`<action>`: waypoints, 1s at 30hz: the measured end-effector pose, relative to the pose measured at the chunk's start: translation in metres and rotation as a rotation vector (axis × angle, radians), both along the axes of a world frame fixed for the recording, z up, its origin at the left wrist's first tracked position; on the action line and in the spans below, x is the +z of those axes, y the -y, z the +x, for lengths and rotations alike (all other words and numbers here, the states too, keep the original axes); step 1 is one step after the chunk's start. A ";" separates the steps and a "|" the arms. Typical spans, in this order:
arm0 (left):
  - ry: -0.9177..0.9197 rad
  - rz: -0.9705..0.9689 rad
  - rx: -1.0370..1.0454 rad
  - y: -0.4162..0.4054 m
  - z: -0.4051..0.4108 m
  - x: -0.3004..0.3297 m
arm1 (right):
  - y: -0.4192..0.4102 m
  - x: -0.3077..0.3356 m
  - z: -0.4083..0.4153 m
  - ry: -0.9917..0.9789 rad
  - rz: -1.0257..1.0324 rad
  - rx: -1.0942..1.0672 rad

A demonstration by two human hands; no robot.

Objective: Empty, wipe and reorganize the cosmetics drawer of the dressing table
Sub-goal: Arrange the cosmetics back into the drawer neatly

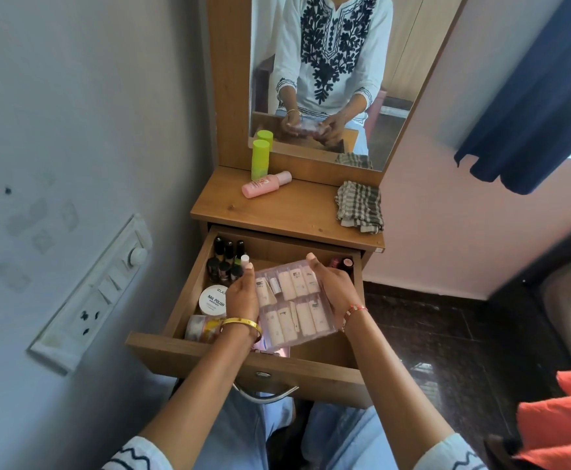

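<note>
Our left hand (241,293) and right hand (336,290) grip a clear box (292,301) by its sides. We hold it over the open drawer (243,356).

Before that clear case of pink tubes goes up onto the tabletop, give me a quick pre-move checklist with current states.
1. Clear case held on both sides by left hand and right hand: ok.
2. Case lifted clear of the drawer: cannot tell.
3. Bare tabletop between pink bottle and checked cloth: ok.
4. Case closed: cannot tell.
5. Drawer emptied: not ok, nail polish bottles and round tin remain.
</note>
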State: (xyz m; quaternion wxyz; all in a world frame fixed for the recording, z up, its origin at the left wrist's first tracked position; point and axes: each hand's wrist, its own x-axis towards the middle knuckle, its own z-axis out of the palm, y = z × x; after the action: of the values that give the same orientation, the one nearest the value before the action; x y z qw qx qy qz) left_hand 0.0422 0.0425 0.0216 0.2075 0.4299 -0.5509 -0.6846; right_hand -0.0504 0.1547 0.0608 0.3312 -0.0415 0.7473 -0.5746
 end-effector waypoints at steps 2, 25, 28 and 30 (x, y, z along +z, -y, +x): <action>0.020 0.079 0.045 0.003 0.000 -0.002 | -0.004 -0.004 0.004 0.078 -0.012 0.032; 0.445 -0.271 -0.464 0.038 -0.009 -0.016 | 0.020 -0.042 0.006 0.104 0.140 -0.204; 0.484 -0.356 -0.475 0.037 -0.018 -0.015 | 0.025 -0.045 -0.003 0.081 0.200 -0.183; 0.532 -0.401 -0.486 0.037 -0.023 -0.015 | 0.029 -0.048 -0.005 0.029 0.248 -0.152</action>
State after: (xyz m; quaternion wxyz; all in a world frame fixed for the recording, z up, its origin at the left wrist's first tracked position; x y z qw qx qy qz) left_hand 0.0190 0.0058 0.0070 -0.0301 0.4003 -0.7934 -0.4576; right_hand -0.0559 0.1253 0.0125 0.3003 0.0648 0.8085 -0.5019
